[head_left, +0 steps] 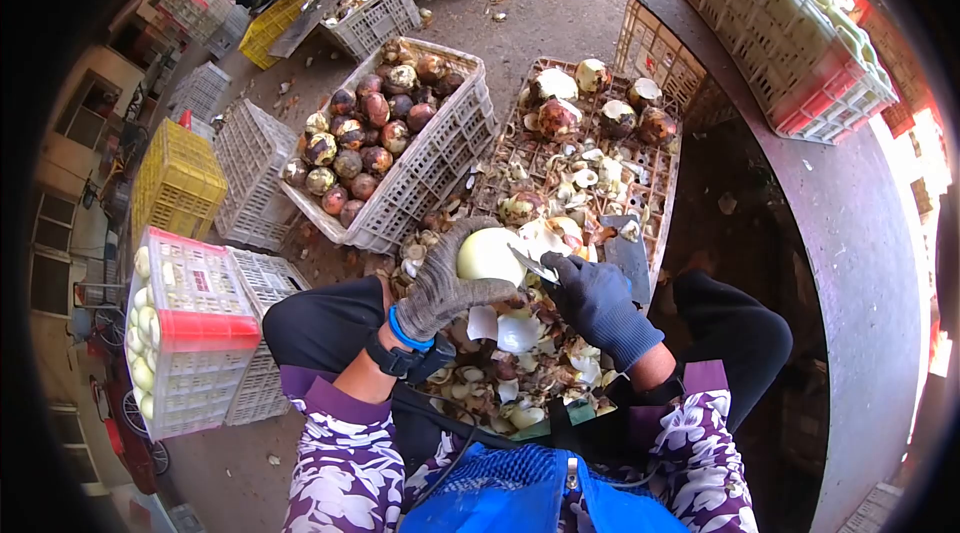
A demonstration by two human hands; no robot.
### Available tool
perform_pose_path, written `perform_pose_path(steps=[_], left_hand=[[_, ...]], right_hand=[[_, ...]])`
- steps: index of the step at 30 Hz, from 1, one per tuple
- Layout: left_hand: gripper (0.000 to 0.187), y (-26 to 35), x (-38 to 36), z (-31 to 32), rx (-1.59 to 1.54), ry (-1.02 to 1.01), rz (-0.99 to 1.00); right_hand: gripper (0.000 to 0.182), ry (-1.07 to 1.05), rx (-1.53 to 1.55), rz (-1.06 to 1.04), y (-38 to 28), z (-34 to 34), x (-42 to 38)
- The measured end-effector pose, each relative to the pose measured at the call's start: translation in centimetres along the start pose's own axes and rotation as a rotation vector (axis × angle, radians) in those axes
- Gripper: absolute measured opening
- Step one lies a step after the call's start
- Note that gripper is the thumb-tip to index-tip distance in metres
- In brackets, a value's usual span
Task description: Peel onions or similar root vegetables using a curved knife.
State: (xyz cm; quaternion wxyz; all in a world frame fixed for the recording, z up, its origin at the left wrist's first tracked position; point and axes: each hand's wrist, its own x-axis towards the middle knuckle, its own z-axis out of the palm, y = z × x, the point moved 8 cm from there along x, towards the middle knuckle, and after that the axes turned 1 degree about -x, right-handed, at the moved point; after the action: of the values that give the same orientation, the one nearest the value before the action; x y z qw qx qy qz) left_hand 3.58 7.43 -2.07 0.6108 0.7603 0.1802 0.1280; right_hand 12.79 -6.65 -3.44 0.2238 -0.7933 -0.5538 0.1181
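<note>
My left hand (pixel 445 283), in a dirty grey glove, is closed around a smooth pale peeled bulb (pixel 490 258) in the middle of the view. My right hand (pixel 595 303), in a dark blue-grey glove, grips a small knife (pixel 533 263); its blade is close to the bulb's right side. Under and between my hands lies a heap of peel scraps (pixel 520 333). Just ahead, an upturned crate (pixel 660 203) carries more scraps and several brown, partly peeled bulbs (pixel 560 118).
A white crate (pixel 430 183) full of reddish-brown bulbs stands ahead on the left. Crates of pale bulbs stand at far left (pixel 195 333) and on a dark bench at upper right (pixel 790 43). Yellow crates (pixel 178 178) are farther left. My knees flank the heap.
</note>
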Motion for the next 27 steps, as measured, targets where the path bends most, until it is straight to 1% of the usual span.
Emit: perform_pose_path(steps=[2, 3, 5, 6, 9, 10, 11, 12, 13, 16, 19, 20, 21, 22, 23, 24, 25, 27], left_hand=[[0.072, -0.2, -0.1, 0.1, -0.092, -0.001, -0.062], [0.072, -0.4, -0.3, 0.2, -0.14, 0.001, -0.094], [0.068, -0.2, -0.8, 0.1, -0.218, -0.014, -0.075], [0.066, -0.1, -1.0, 0.1, -0.258, -0.021, -0.066], [0.06, -1.4, -1.4, 0.4, -0.827, 0.116, -0.275], [0.057, -2.4, -1.1, 0.3, -1.032, 0.129, -0.252], [0.067, -2.3, -0.8, 0.3, -1.128, 0.009, -0.238], [0.068, -2.1, -0.7, 0.2, -1.219, 0.014, -0.237], [0.07, -1.8, -0.7, 0.2, -1.312, 0.02, -0.235], [0.073, -0.6, -0.9, 0.1, -1.405, 0.039, -0.193], [0.075, -0.6, -1.2, -0.3, -1.462, 0.043, -0.194], [0.076, -0.6, -1.7, -0.5, -1.505, 0.069, -0.196], [0.075, 0.5, -2.1, -1.1, -1.546, 0.069, -0.13], [0.073, 1.2, -2.6, -2.0, -1.522, 0.124, -0.097], [0.073, 2.3, -3.5, -3.1, -1.534, 0.112, -0.027], [0.072, 4.4, -4.7, -4.4, -1.578, 0.077, 0.097], [0.07, 5.9, -6.4, -5.9, -1.486, 0.153, 0.086], [0.07, 9.0, -10.4, -9.5, -1.389, 0.244, 0.181]], right_hand=[[0.024, 0.081, 0.032, -0.03, 0.2, -0.4, 0.0], [0.02, 0.09, 0.093, 0.066, 1.5, -0.2, 0.1], [0.012, 0.11, 0.22, 0.267, 4.0, 0.6, 0.2], [0.021, 0.255, 0.391, 0.201, 3.7, -0.3, 0.2], [0.021, 0.392, 0.698, 0.124, 3.6, 0.4, 0.0], [0.022, 0.37, 0.731, 0.171, 3.8, 0.8, -0.1], [0.022, 0.348, 0.764, 0.216, 3.9, 0.9, -0.1], [0.023, 0.324, 0.798, 0.261, 4.0, 1.1, 0.0], [0.024, 0.324, 0.771, 0.251, 4.2, 1.2, 0.1], [0.026, 0.305, 0.711, 0.246, 3.9, 0.5, 0.5], [0.022, 0.252, 0.417, 0.199, 1.6, -2.4, -0.1], [0.018, 0.269, 0.249, 0.121, 1.0, -2.9, -0.2], [0.018, 0.243, 0.262, 0.166, 0.9, -2.9, -0.1], [0.019, 0.181, 0.391, 0.276, 2.4, -1.4, 0.0], [0.02, 0.203, 0.443, 0.207, 3.7, 0.0, 0.0], [0.02, 0.188, 0.348, 0.284, 5.4, 1.3, 0.1], [0.021, 0.239, 0.532, 0.228, 6.6, 2.3, 0.4], [0.021, 0.266, 0.615, 0.256, 6.9, 2.8, 0.5]])
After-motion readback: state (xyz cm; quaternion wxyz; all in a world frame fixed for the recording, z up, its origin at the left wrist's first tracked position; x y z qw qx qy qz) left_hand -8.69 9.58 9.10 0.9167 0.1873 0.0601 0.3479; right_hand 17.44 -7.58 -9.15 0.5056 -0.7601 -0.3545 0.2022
